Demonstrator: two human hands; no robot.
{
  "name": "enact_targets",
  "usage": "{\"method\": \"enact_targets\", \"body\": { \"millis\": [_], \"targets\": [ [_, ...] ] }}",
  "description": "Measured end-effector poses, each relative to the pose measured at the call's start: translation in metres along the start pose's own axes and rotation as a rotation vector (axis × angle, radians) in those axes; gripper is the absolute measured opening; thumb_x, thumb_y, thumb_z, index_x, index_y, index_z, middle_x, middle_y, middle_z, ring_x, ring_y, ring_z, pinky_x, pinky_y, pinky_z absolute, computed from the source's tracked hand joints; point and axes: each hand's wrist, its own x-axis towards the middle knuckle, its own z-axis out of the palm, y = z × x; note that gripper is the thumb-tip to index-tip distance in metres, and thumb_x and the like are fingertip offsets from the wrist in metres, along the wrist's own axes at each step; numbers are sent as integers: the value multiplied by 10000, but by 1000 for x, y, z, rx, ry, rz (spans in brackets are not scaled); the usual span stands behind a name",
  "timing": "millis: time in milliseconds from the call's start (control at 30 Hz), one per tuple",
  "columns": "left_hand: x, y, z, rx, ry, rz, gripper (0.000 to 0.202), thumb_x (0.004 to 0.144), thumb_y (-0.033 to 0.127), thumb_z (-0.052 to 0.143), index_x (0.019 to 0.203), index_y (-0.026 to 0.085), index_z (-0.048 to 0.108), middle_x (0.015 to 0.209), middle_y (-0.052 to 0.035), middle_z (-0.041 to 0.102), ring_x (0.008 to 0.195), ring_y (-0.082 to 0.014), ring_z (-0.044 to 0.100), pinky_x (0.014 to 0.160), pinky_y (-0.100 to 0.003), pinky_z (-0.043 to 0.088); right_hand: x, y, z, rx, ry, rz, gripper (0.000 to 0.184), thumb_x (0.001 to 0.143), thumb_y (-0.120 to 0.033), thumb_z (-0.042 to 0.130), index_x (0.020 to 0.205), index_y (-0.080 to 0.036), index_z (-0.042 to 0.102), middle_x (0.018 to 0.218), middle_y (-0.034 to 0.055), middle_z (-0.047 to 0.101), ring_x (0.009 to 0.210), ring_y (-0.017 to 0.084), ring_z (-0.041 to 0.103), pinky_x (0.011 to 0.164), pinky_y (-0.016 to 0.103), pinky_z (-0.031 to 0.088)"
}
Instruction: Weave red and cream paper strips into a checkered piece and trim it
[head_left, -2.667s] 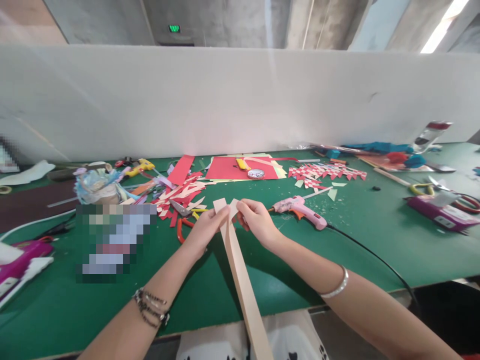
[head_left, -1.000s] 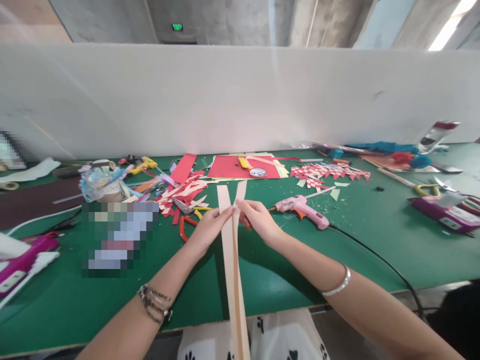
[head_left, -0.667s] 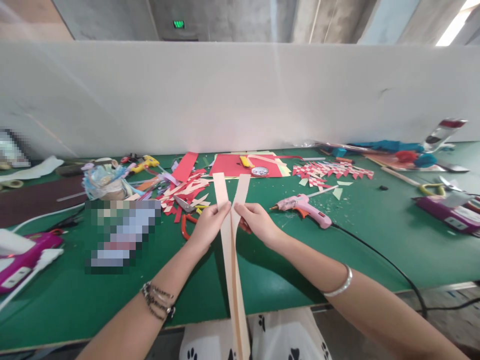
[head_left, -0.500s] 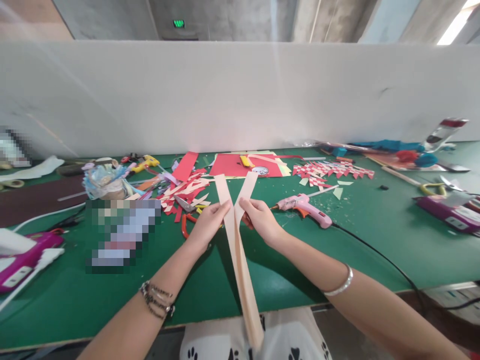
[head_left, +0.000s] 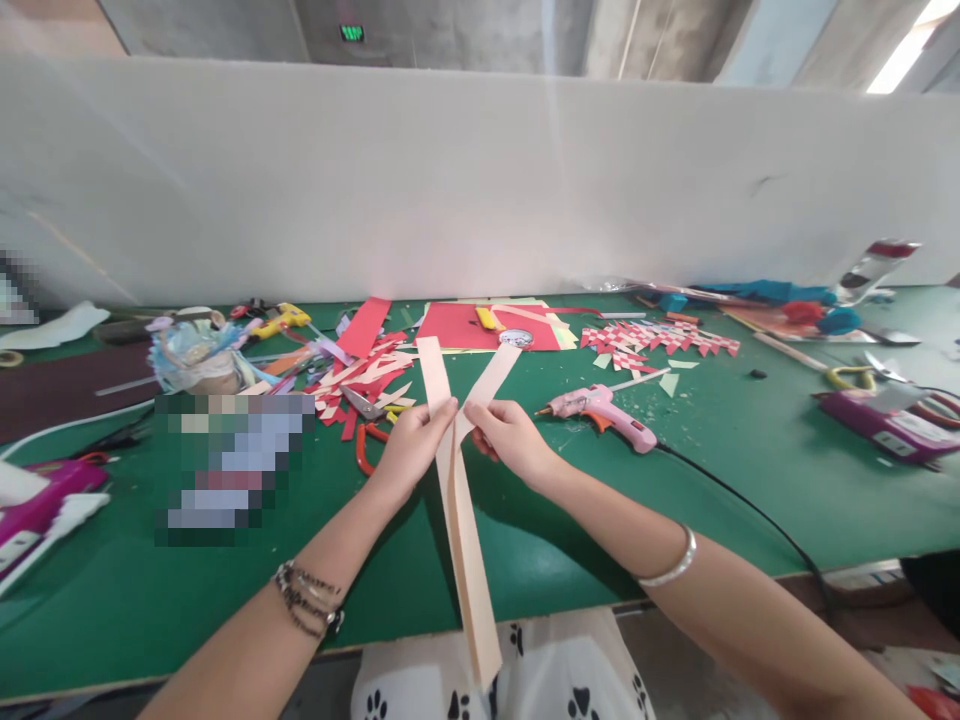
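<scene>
A glue gun [head_left: 598, 403] lies near green scraps [head_left: 668, 385].

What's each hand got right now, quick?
Left hand: closed, thumb and fingers pinching the left branch of the pale strip.
Right hand: closed, pinching the strip's right branch.

No legible text; one glowing green sign [head_left: 352, 33] (characters too small).

Matt paper strip [head_left: 466, 540], smooth plastic glue gun [head_left: 594, 403], faintly glossy tabletop [head_left: 780, 465], shiny metal-looking bangle [head_left: 681, 568]
</scene>
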Motion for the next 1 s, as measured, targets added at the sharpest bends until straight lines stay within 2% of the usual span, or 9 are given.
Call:
{"method": "enact_targets", "body": {
  "millis": [100,267,367,533,633,800,933,1000],
  "targets": [
    [0,0,0,-1,12,-11,436,706,570,542,571,156,553,490,18,538,480,-124,477,470,-222,327,-1,-2,-1,46,34,-16,389,823,-358,415,480,-176,390,400,-56,378,364,46,322,387,197,244],
    [-4,3,2,59,-124,7,462,741,573,499,592,145,592,541,-11,589,511,-144,523,513,-239,376,-1,-7,-2,66,44,-8,374,821,-402,414,524,-174,414,429,-54,399,378,49,336,391,195,252],
    [-4,4,2,106,-88,39,458,723,560,521,528,147,559,476,14,523,460,-116,450,464,-224,319,-2,-6,-2,-26,-7,0,365,793,-434,456,535,-178,421,420,-66,381,380,53,340,393,196,255],
    [-3,2,1,122,-4,46,442,709,543,533,493,162,470,421,55,390,426,-89,352,431,-216,239,-3,-3,-1,-121,-40,-56,399,821,-445,410,518,-190,367,399,-66,398,376,54,339,407,204,248],
    [-1,-2,1,110,12,42,435,717,554,523,542,156,511,448,46,435,439,-100,392,437,-216,262,-2,-1,-1,-112,-17,-53,396,827,-429,405,514,-190,364,393,-65,399,370,53,332,407,207,244],
    [2,-3,-1,76,32,36,433,739,567,494,586,164,541,471,39,484,475,-120,463,477,-220,327,-1,-2,-1,25,28,-46,374,820,-410,415,523,-188,372,400,-70,369,376,52,311,401,206,238],
    [0,1,-1,82,-60,22,460,745,583,472,558,167,530,502,18,514,525,-147,497,511,-239,357,-1,-4,-3,58,91,-57,391,814,-424,426,511,-191,346,415,-67,360,383,52,316,399,206,230],
    [-2,3,0,93,-92,45,411,726,553,514,607,162,562,567,6,558,583,-160,518,540,-243,369,-1,-5,-3,54,107,-63,403,810,-444,430,509,-190,346,418,-69,353,384,51,313,402,205,232]
  ]
}}
